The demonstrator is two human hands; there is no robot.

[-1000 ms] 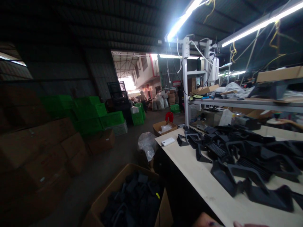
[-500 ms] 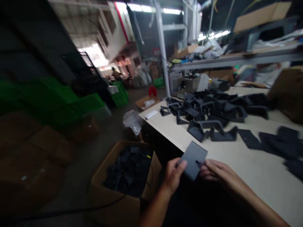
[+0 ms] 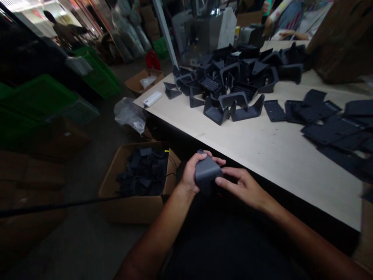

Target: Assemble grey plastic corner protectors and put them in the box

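A dark grey plastic part (image 3: 208, 171) with a smooth, rounded face is held just off the table's near edge. My left hand (image 3: 190, 175) wraps round its left side, thumb over the top. At the right edge of the part, my right hand (image 3: 241, 186) has its thumb and fingers closed on the corner. On the table lies a heap of dark angled plastic brackets (image 3: 239, 74), and flat dark plates (image 3: 329, 120) are spread to the right. The underside of the held part is hidden.
Below left of the table (image 3: 279, 155) stands a cardboard box (image 3: 116, 171) full of dark plastic pieces. A white device (image 3: 152, 99) lies at the table's left corner, near a clear plastic bag (image 3: 129, 112). Green crates (image 3: 37, 97) stand left. Another person's arm (image 3: 291, 35) shows behind the table.
The view has tilted down and turned right. The part has turned in my hands, from showing a flat face with a small hole to showing a rounded, smooth side. Both hands stay on it.
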